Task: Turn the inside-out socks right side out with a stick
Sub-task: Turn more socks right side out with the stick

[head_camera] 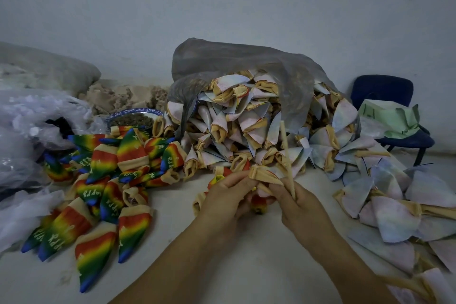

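Note:
My left hand [228,195] and my right hand [299,202] meet at the centre, both gripping one sock [262,175] by its tan cuff; rainbow fabric shows beneath my fingers. A pale wooden stick [286,145] rises upright from my right hand, tilted slightly left. Behind it a heap of pale inside-out socks [237,128] spills from a grey plastic bag [234,61]. More pale socks [387,207] lie at the right. Rainbow right-side-out socks [106,185] with white lettering are piled at the left.
Clear plastic bags [29,136] lie crumpled at far left. A blue-rimmed plate [134,117] sits behind the rainbow pile. A dark blue chair [392,111] holding green cloth stands at back right. The white surface [222,266] lies under my forearms; a wall closes the back.

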The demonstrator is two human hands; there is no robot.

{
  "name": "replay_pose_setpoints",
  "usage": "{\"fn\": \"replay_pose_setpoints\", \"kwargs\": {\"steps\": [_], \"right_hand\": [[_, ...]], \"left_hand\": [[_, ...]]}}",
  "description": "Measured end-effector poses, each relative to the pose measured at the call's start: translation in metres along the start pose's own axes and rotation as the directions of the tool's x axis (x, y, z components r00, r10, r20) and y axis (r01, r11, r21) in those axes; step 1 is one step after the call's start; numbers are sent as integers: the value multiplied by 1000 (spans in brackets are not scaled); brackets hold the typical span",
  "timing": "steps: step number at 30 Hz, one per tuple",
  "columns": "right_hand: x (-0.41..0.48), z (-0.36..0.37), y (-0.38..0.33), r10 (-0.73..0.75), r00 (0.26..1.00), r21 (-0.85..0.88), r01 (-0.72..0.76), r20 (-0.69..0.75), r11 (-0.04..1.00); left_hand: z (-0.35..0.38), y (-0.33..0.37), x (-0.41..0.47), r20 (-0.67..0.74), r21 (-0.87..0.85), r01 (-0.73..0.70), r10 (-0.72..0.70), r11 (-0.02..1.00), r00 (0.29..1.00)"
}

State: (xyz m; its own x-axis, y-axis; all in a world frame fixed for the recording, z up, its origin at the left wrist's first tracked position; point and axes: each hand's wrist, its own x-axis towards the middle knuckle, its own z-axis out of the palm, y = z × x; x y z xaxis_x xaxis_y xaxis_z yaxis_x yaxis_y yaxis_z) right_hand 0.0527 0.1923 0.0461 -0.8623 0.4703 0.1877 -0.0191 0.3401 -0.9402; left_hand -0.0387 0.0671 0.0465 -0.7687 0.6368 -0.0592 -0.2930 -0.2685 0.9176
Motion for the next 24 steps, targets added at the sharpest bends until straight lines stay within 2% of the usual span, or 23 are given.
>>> {"fn": "replay_pose_setpoints", "kwargs": {"steps": [2, 4, 6, 8, 12, 17, 20, 24], "right_hand": [[-1, 1, -2, 55, 998, 155, -61, 41, 986], [0, 3, -3, 76, 995, 266, -90, 63, 960], [1, 7, -5, 66, 996, 301, -80, 55, 950], [1, 10, -5, 47, 998, 289, -53, 28, 956], [-1, 20, -6, 5, 1000, 230, -7, 10, 973], [1, 19, -7, 52, 998, 355, -32, -47, 934], [2, 14, -4, 70, 994, 396, -30, -85, 918], [3, 12, -1, 84, 988, 201, -56, -133, 978]], "left_hand": [[0, 3, 0, 133, -187, 117, -93, 975, 987], [-2, 7, -1, 266, -368, 235, -141, 900, 954], [-5, 8, -1, 348, -485, 322, -158, 813, 924], [-5, 9, -1, 354, -513, 349, -177, 784, 918], [-1, 6, 2, 298, -482, 288, -155, 827, 942], [5, 1, -2, 295, -314, 128, -32, 941, 955], [5, -1, -3, 199, -196, 61, -21, 979, 980], [3, 0, -2, 99, -103, 38, -28, 994, 995]]}}
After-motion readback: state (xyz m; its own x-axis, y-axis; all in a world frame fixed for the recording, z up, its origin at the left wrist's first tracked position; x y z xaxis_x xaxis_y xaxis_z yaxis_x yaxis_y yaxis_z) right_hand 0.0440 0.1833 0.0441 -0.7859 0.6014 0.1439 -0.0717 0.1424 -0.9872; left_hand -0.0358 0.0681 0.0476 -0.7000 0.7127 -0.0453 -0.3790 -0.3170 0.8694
